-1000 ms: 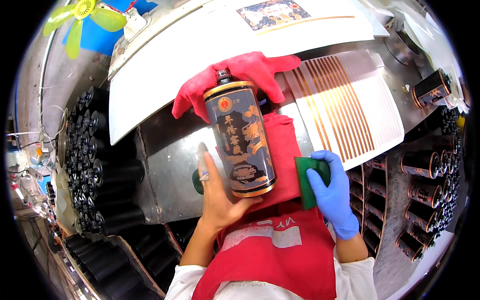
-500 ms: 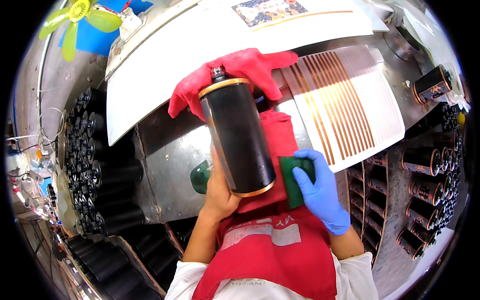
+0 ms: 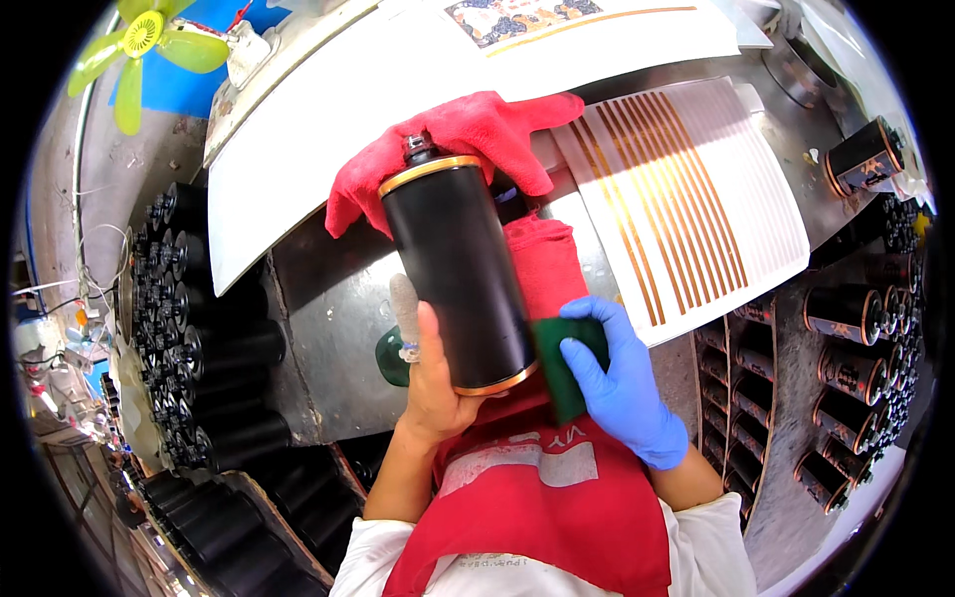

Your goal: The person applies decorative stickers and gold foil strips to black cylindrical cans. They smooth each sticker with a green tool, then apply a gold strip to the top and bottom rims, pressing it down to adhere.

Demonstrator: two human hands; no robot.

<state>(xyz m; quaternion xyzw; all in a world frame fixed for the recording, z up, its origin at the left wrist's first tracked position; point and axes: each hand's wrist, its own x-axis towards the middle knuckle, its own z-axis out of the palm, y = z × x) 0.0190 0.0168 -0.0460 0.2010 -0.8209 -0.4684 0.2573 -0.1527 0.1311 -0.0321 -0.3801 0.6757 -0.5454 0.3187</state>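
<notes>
A black bottle [image 3: 458, 269] with gold bands round its shoulder and base leans in front of me, its neck resting against a crumpled red cloth [image 3: 517, 129]. My left hand [image 3: 436, 383] grips it near the base; one finger wears a grey fabric sleeve [image 3: 403, 310]. In a blue glove, my right hand [image 3: 629, 398] pinches a flat green scraper [image 3: 569, 370]. The scraper's left edge is at the bottle's lower right side and appears to touch it. Beside my left hand, a glossy green piece [image 3: 391, 358] lies on the metal table [image 3: 328, 328].
A white sheet with gold strips [image 3: 686, 199] lies to the right. Behind the cloth is a large white board [image 3: 288, 179]. Black bottles [image 3: 239, 343] crowd the left, and decorated ones [image 3: 841, 313] stand at right. A green fan [image 3: 144, 35] is at far left.
The bottle has turned: the strip along its left side is gone from view. My left fingers now show beside it. The green scraper has moved left to the bottle's side.
</notes>
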